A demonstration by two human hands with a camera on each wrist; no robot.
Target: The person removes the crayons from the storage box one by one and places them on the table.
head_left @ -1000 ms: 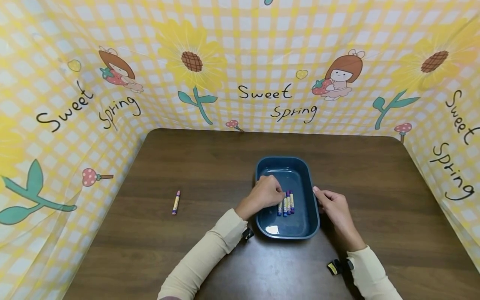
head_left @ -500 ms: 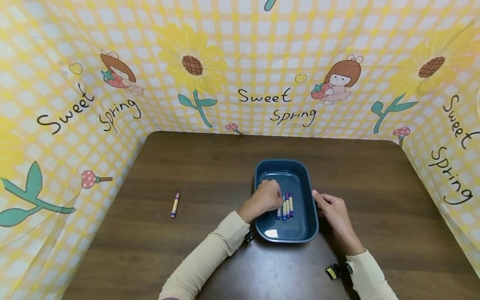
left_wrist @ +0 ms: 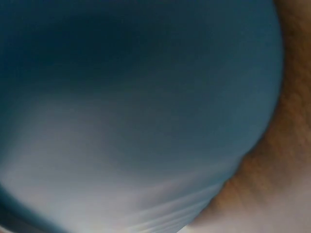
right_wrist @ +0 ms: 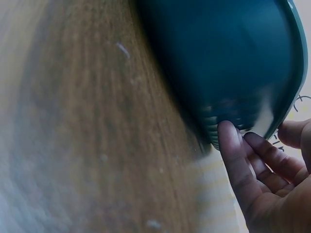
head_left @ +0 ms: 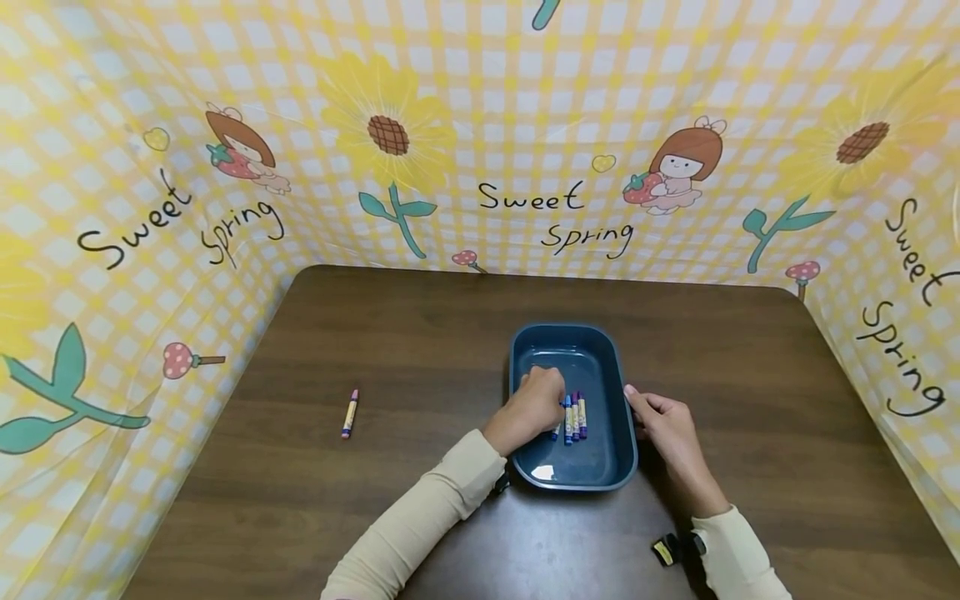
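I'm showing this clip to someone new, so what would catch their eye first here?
Probably the dark blue tray near the middle of the brown table, with a few crayons lying inside. The left hand reaches into it at the crayons while the right hand touches its right rim. One lone crayon lies off to the left.

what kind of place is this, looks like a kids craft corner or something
Probably a small tabletop set-up rather than a real craft room: a brown wooden table walled on three sides by a yellow "Sweet Spring" cartoon cloth, with crayons in a blue tray.
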